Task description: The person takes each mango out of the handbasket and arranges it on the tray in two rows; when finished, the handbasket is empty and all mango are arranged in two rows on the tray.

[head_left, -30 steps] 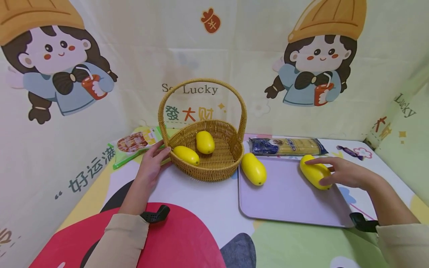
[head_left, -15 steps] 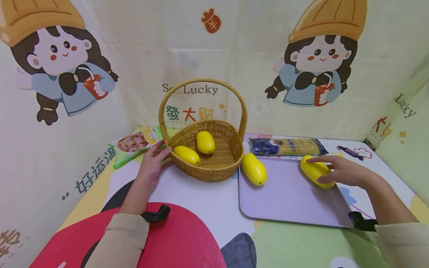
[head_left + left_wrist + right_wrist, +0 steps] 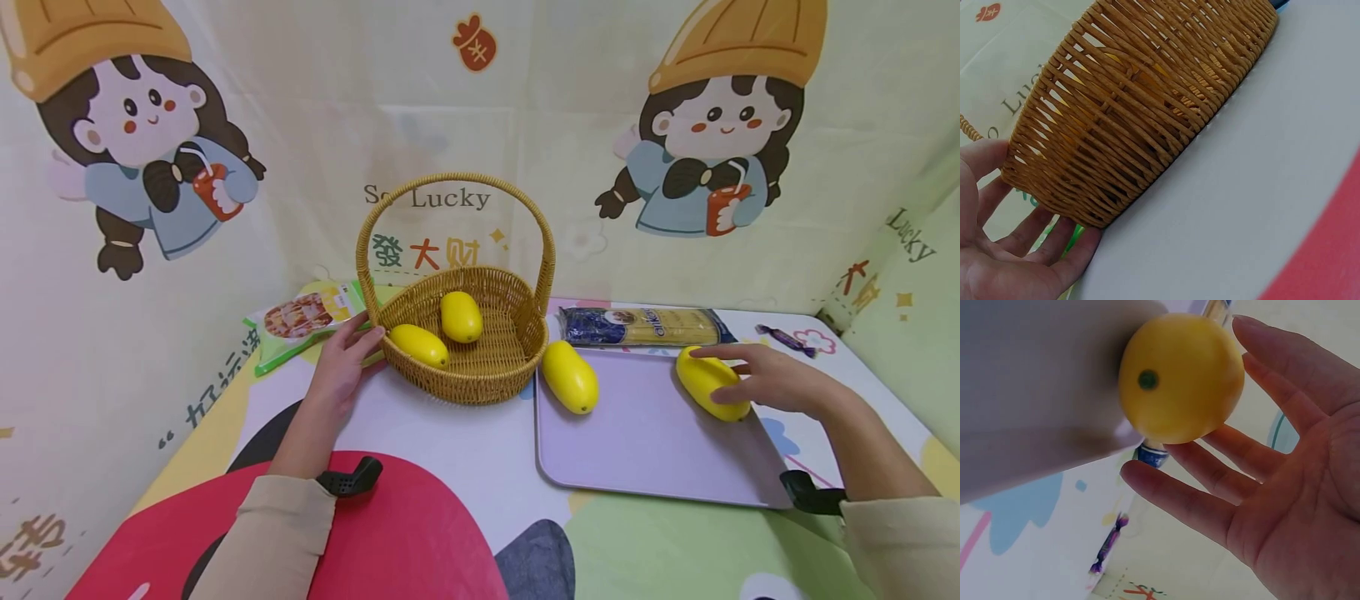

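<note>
My left hand (image 3: 343, 364) rests against the left side of a wicker basket (image 3: 480, 390), its thumb at the rim and its fingertips along the outer wall. Inside the basket lie two smooth yellow mango-like fruits, one at the left rim (image 3: 420, 345) and one farther back (image 3: 461, 317). Over on the right, my right hand (image 3: 787, 379) spreads thumb and fingers around another yellow fruit (image 3: 1179, 378), with fingertips right at its skin. That fruit lies at the lilac tray's (image 3: 645, 454) far right edge. A further yellow fruit (image 3: 570, 377) sits at the tray's left edge.
A pasta pack (image 3: 645, 326) lies behind the tray, with a purple wrapped candy (image 3: 786, 340) to its right. Left of the basket is a green food bag (image 3: 300, 323). Patterned cloth walls (image 3: 577, 150) enclose the table at the back and sides.
Both hands keep nearly the same place. The right-hand fruit has turned or shifted very slightly under the right hand's fingers. The left cloth wall has moved a little to the right in view.
</note>
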Demonstrator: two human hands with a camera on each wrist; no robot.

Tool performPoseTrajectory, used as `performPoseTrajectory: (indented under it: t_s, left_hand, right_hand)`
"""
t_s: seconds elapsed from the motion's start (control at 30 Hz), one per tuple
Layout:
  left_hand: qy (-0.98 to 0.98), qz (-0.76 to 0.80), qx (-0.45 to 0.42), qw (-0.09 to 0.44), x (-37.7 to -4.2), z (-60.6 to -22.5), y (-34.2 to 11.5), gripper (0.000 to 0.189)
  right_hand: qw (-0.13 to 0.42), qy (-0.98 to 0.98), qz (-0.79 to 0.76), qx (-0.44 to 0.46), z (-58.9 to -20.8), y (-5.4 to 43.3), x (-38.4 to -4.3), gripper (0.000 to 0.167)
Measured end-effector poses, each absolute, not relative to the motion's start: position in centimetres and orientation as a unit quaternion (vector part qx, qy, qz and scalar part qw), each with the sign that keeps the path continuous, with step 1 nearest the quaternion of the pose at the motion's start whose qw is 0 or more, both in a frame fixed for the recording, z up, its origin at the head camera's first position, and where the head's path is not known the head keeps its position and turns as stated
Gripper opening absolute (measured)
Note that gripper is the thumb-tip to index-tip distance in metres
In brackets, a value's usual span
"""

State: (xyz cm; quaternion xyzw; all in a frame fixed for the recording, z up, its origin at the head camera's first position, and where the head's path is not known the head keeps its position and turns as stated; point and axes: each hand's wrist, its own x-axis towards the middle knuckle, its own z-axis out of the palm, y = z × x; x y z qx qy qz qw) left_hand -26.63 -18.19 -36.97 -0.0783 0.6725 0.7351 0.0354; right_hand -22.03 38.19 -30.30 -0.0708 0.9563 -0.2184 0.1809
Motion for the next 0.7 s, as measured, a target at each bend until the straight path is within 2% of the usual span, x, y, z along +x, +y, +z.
performPoseTrajectory:
  t_s: [0.3,0.7]
  left_hand:
    - [0.671,0.737,-0.077,0.034,-26.6,-36.9,-18.2,0.063]
    - [0.665,0.741,-0.08,0.034,-26.6,-36.9,-18.1,0.062]
  right_hand:
    - [0.135,0.973,-0.171,-0.079,-28.5,36.8,-22.3,0.071]
    - [0.071,0.973,-0.172,-0.136,-25.4,32.7,-23.1,0.067]
